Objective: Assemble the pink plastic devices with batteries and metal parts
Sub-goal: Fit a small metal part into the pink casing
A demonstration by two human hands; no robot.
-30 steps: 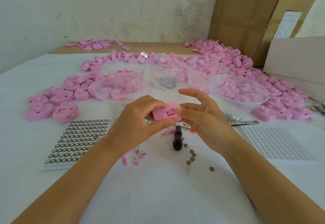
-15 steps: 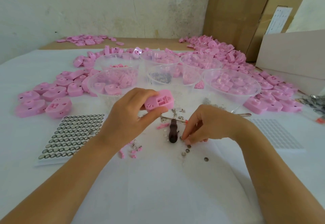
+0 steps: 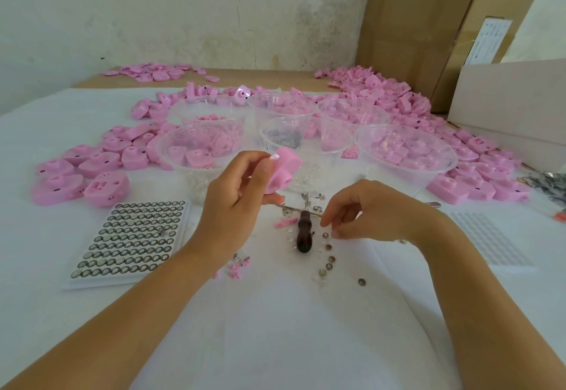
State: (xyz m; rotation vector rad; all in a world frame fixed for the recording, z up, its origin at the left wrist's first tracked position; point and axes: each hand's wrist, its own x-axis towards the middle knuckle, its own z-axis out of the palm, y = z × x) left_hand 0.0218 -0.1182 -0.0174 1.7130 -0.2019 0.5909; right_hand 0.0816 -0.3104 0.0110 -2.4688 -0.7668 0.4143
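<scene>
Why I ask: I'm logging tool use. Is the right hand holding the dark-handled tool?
No, the dark-handled tool lies on the table beside the right hand, which is down by loose button batteries.

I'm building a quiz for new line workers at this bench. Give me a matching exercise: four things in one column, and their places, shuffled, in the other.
Things
1. pink plastic device shell
2. dark brown wooden-handled tool
3. white tray of round button batteries
4. small grey parts

Places
A. in a clear plastic bowl
B. on the white table, between left hand and right hand
C. gripped in the left hand
D. flat on the table, left of the left forearm

Pairs: 1-C, 2-B, 3-D, 4-A
</scene>
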